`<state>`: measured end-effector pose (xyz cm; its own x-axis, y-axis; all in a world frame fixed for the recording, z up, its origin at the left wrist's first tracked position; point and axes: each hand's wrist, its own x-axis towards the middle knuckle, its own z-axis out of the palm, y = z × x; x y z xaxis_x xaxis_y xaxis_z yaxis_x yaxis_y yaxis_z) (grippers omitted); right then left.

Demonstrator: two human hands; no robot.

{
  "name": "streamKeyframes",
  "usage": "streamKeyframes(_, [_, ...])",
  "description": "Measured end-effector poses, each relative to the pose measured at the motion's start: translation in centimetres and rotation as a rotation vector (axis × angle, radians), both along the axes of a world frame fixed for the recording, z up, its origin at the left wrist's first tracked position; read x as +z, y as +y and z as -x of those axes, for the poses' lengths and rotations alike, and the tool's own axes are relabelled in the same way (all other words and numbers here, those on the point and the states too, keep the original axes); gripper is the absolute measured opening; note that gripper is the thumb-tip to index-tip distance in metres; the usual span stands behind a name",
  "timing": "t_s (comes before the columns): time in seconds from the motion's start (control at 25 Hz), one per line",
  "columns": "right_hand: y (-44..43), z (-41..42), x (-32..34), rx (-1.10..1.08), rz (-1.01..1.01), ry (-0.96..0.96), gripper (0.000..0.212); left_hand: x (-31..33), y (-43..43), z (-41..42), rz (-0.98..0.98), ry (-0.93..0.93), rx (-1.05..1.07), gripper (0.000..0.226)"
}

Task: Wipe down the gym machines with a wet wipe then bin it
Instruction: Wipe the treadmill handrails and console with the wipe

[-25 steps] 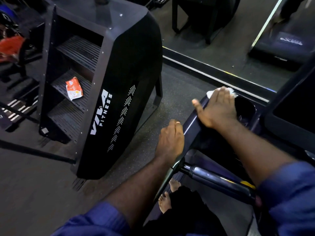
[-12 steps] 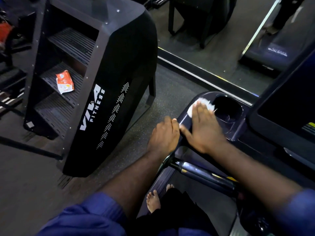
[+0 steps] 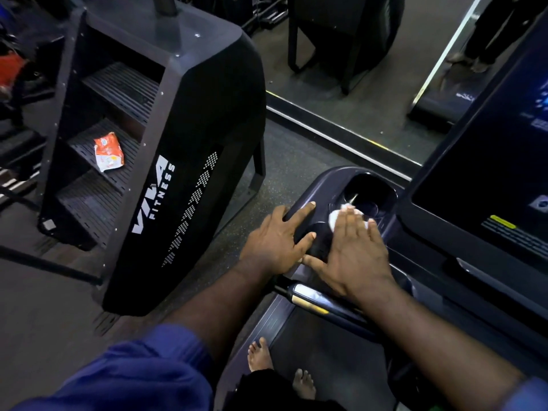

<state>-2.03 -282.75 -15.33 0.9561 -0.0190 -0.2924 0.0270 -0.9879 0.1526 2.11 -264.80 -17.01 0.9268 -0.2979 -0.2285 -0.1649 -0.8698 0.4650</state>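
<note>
A person's right hand, fingers flat, presses a wet wipe to the treadmill console beneath its fingertips, the left hand resting spread and empty alongside; soft, limp and light, the wipe likely handles best pinned under the palm.

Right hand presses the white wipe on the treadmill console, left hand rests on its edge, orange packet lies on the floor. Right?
Not quite. The head view shows the orange packet on a step of the stair machine, not the floor. The right hand does press the white wipe on the treadmill console, left hand on its edge.
</note>
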Motion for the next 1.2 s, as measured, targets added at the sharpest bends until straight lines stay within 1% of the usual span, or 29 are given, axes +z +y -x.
streamKeyframes(0.08, [-1.1, 0.0, 1.4, -0.093, 0.023, 0.096, 0.131, -0.1, -0.3, 0.0, -0.024, -0.031, 0.005, 0.068])
streamKeyframes(0.16, [-1.2, -0.5, 1.8, -0.101, 0.002, 0.150, 0.135, -0.2, -0.4, -0.1, -0.029, -0.060, 0.019, 0.070])
streamKeyframes(0.24, [-0.5, -2.5, 1.4, -0.101, -0.150, 0.156, 0.139, -0.4, -0.4, -0.4, -0.032, -0.063, 0.024, 0.073])
streamKeyframes(0.32, [0.3, -5.2, 0.8, -0.172, -0.326, 0.194, 0.153, -0.4, -0.4, -1.0, -0.037, -0.034, 0.066, 0.080])
streamKeyframes(0.36, [0.5, -6.0, 0.5, -0.224, -0.375, 0.196, 0.161, -0.4, -0.5, -1.2, -0.044, -0.022, 0.076, 0.081])
streamKeyframes(0.4, [0.3, -6.3, 0.3, -0.251, -0.405, 0.180, 0.164, -0.3, -0.6, -1.2, -0.055, -0.023, 0.072, 0.082])
streamKeyframes(0.44, [0.1, -6.0, 0.3, -0.246, -0.433, 0.167, 0.163, -0.4, -0.6, -1.2, -0.065, -0.032, 0.059, 0.081])
streamKeyframes(0.52, [-0.5, -3.9, 0.8, -0.175, -0.476, 0.171, 0.152, -0.4, -0.5, -1.0, -0.080, -0.066, 0.034, 0.079])
streamKeyframes(0.56, [-0.8, -2.6, 1.2, -0.141, -0.447, 0.175, 0.147, -0.5, -0.5, -1.0, -0.084, -0.082, 0.027, 0.078])
streamKeyframes(0.64, [-1.1, -1.0, 1.5, -0.141, -0.284, 0.175, 0.143, -0.5, -0.4, -1.2, -0.079, -0.088, 0.029, 0.078])
streamKeyframes(0.72, [-0.7, -2.2, 2.3, -0.235, -0.130, 0.204, 0.146, -0.7, -0.4, -1.1, -0.084, -0.096, 0.019, 0.080])
streamKeyframes(0.76, [-0.5, -3.9, 3.2, -0.284, -0.086, 0.244, 0.147, -0.8, -0.5, -0.9, -0.081, -0.103, 0.020, 0.079])
streamKeyframes(0.84, [-0.5, -8.5, 4.0, -0.344, -0.081, 0.315, 0.143, -1.0, -0.5, -1.0, -0.065, -0.111, 0.025, 0.079])
streamKeyframes(0.88, [-0.5, -10.4, 4.1, -0.402, -0.125, 0.345, 0.145, -1.0, -0.4, -1.2, -0.055, -0.110, 0.024, 0.079])
streamKeyframes(0.96, [-0.6, -12.9, 3.2, -0.536, -0.284, 0.399, 0.163, -0.9, -0.4, -1.0, -0.031, -0.099, 0.026, 0.080])
streamKeyframes(1.0, [-0.6, -13.7, 2.7, -0.604, -0.398, 0.398, 0.165, -0.8, -0.5, -1.0, -0.028, -0.101, 0.024, 0.081])
streamKeyframes(1.04, [-0.4, -13.8, 2.9, -0.692, -0.553, 0.377, 0.157, -0.7, -0.5, -1.0, -0.030, -0.101, 0.021, 0.081])
streamKeyframes(1.12, [-0.2, -13.9, 2.2, -0.889, -0.976, 0.213, 0.131, -0.9, -0.3, -1.3, -0.033, -0.090, 0.018, 0.082])
streamKeyframes(1.16, [0.2, -13.8, 2.0, -0.983, -1.190, 0.126, 0.124, -1.0, -0.3, -1.3, -0.032, -0.083, 0.010, 0.082])
streamKeyframes(1.2, [0.6, -13.8, 2.1, -1.063, -1.308, 0.052, 0.126, -0.9, -0.3, -1.4, -0.031, -0.077, 0.006, 0.082])
